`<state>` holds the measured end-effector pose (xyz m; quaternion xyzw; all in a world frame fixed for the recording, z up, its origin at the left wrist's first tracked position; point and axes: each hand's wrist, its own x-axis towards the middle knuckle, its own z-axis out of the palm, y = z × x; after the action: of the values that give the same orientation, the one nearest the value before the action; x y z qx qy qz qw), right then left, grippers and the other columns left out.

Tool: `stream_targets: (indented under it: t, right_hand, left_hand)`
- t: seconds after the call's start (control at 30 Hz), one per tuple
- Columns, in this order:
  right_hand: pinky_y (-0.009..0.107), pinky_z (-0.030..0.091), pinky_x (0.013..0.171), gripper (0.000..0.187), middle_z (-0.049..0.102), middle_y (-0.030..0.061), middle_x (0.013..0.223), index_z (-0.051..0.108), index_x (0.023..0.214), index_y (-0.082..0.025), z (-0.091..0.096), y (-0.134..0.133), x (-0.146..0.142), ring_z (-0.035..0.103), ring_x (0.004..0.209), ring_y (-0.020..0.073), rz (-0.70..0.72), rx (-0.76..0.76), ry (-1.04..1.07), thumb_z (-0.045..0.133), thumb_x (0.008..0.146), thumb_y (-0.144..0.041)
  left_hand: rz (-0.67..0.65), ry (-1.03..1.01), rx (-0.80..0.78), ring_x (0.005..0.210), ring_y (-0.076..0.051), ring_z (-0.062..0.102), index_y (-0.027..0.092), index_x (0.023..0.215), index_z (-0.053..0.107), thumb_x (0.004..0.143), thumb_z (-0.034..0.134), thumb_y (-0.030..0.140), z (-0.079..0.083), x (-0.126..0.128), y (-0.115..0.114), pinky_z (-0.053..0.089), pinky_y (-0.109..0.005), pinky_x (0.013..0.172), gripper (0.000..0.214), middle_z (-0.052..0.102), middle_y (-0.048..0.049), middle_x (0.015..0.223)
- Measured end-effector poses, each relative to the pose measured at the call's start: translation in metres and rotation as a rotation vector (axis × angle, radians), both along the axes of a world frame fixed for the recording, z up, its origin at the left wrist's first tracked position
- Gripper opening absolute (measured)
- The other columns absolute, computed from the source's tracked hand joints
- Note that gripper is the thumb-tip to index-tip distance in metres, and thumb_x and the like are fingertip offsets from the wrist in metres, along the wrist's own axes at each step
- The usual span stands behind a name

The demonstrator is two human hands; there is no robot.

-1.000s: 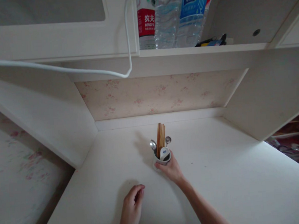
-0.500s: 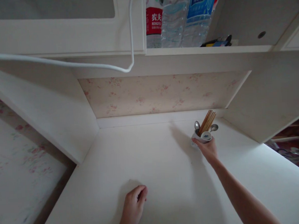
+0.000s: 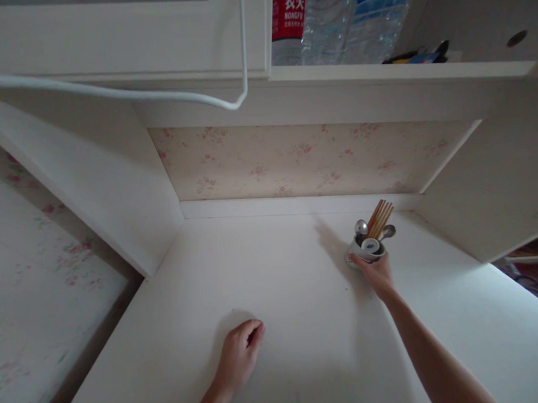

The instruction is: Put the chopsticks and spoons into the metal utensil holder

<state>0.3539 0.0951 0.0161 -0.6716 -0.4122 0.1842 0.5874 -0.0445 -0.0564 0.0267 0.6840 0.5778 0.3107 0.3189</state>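
Observation:
My right hand (image 3: 375, 273) is wrapped round the near side of a white utensil holder (image 3: 353, 251) at the back right of the white desktop (image 3: 276, 267). Wooden chopsticks (image 3: 380, 218) lean out of the holder towards the right. Metal spoons stand in it too, one spoon (image 3: 361, 227) on the left and another spoon (image 3: 388, 231) on the right. A white ceramic piece with a blue mark (image 3: 370, 245), perhaps a spoon, shows at the holder's mouth. My left hand (image 3: 241, 350) is curled closed over the front middle of the desktop, and nothing shows in its fingers.
Above hangs a cabinet shelf (image 3: 379, 70) with plastic water bottles (image 3: 327, 24) and a few small dark items (image 3: 424, 56). A white cable (image 3: 155, 94) loops below the cabinet door. White side panels (image 3: 96, 174) flank the desktop; floral wallpaper (image 3: 271, 159) covers the back.
The view has shifted slightly, so the cabinet sits higher in it. My right hand keeps hold of the utensil holder, whose mouth and spoons now appear turned a little. My left hand stays curled.

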Motion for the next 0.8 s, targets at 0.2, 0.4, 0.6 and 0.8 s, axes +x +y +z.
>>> stream_targets:
  t: [0.2, 0.4, 0.6, 0.8]
  right_hand:
    - [0.05, 0.046, 0.095, 0.101, 0.058, 0.0168, 0.123, 0.04, 0.132, -0.017, -0.002, -0.003, -0.002, 0.059, 0.109, 0.0338, 0.0, -0.084, -0.013, 0.087, 0.047, -0.047]
    - [0.046, 0.026, 0.115, 0.12, 0.029, 0.0176, 0.152, 0.02, 0.147, -0.022, 0.009, -0.032, -0.018, 0.032, 0.139, 0.0315, -0.037, 0.045, 0.119, 0.087, 0.05, -0.046]
    - [0.043, 0.043, 0.103, 0.078, 0.054, 0.0116, 0.129, 0.042, 0.131, -0.024, 0.009, -0.094, -0.081, 0.053, 0.12, 0.0261, -0.103, 0.102, 0.235, 0.078, 0.067, -0.049]
    - [0.024, 0.045, 0.052, 0.037, 0.063, 0.001, 0.07, 0.062, 0.093, -0.018, -0.004, -0.137, -0.186, 0.055, 0.053, 0.0131, 0.437, -0.182, 0.237, 0.056, 0.086, -0.055]
  left_hand:
    - [-0.003, 0.01, 0.008, 0.063, -0.014, 0.057, 0.021, 0.077, 0.064, 0.096, 0.04, 0.039, 0.0, 0.001, 0.002, 0.041, -0.021, 0.06, 0.036, 0.064, -0.0012, 0.069]
    - [-0.004, -0.019, -0.024, 0.062, -0.014, 0.055, 0.02, 0.076, 0.062, 0.096, 0.04, 0.041, 0.001, 0.0, 0.002, 0.039, -0.022, 0.061, 0.036, 0.061, -0.0001, 0.067]
    - [0.014, -0.077, -0.077, 0.061, -0.013, 0.051, 0.019, 0.074, 0.061, 0.094, 0.041, 0.044, 0.002, -0.001, 0.003, 0.036, -0.022, 0.059, 0.038, 0.058, 0.0009, 0.064]
    - [0.046, -0.168, -0.144, 0.061, -0.014, 0.051, 0.018, 0.075, 0.06, 0.093, 0.042, 0.05, 0.002, -0.002, 0.006, 0.036, -0.023, 0.06, 0.041, 0.055, 0.0012, 0.063]
